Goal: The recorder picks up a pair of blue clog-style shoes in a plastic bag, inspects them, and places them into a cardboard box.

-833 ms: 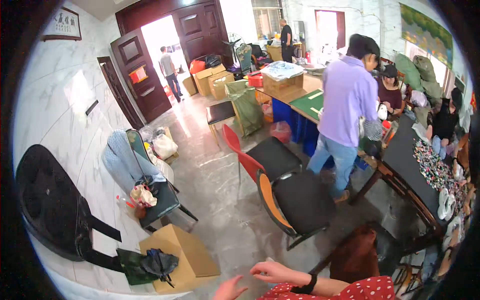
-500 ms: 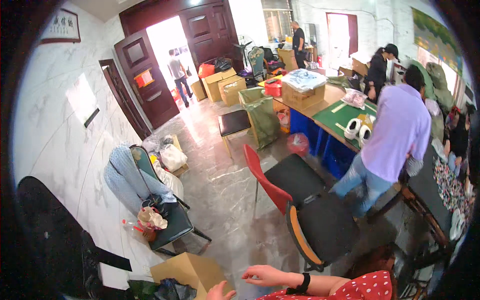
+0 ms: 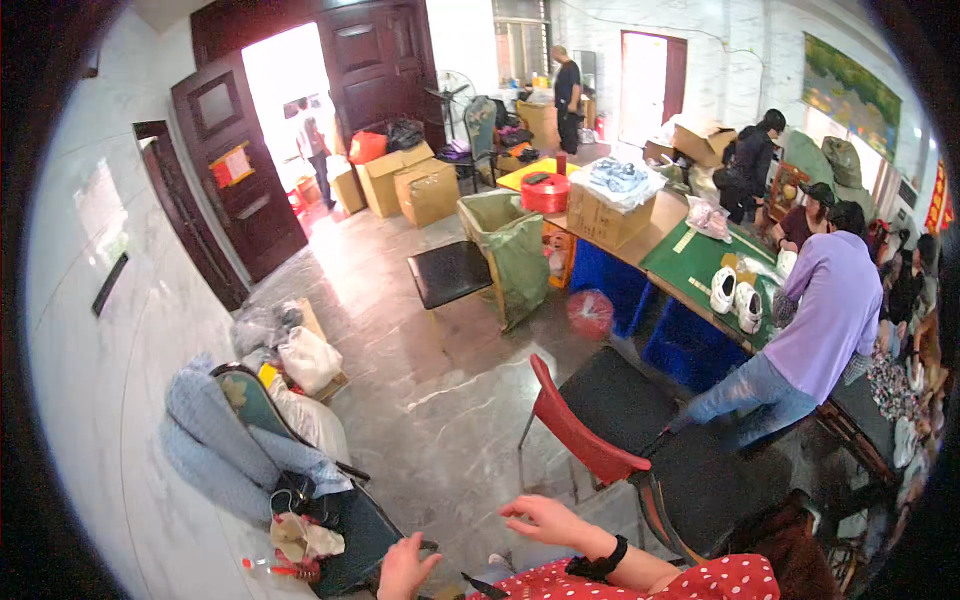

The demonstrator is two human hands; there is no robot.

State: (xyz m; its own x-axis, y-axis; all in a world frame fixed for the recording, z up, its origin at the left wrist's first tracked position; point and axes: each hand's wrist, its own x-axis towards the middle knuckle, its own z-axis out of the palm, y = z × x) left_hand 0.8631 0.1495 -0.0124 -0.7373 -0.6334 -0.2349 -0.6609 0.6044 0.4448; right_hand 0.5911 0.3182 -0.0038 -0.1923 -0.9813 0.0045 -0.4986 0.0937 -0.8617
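My left hand (image 3: 408, 568) is raised at the lower edge with its fingers apart and nothing in it. To its right, my right hand (image 3: 540, 520) reaches out over the grey floor, open and empty, fingers slightly bent. A black band (image 3: 598, 558) circles my right wrist below a red polka-dot sleeve (image 3: 725, 580). Nearest my left hand is a dark padded chair (image 3: 365, 535) holding a beige cloth item (image 3: 305, 538), with light blue fabric (image 3: 215, 420) over its back. Right of my right hand stands a red-backed chair (image 3: 585, 425). Neither hand touches these chairs.
A worktable (image 3: 690, 262) with a green top carries white shoes (image 3: 735, 300) and a cardboard box (image 3: 612, 215). A person in lavender (image 3: 825, 300) leans over it; others stand farther back. Another chair (image 3: 450, 275), a green sack (image 3: 510, 255), bags (image 3: 310, 360) and cartons (image 3: 425, 190) occupy the floor.
The view has shifted, and the cardboard box near my left hand has left it. Both hands stay empty; my right hand sits slightly higher and farther right. Another person now shows beside the worktable.
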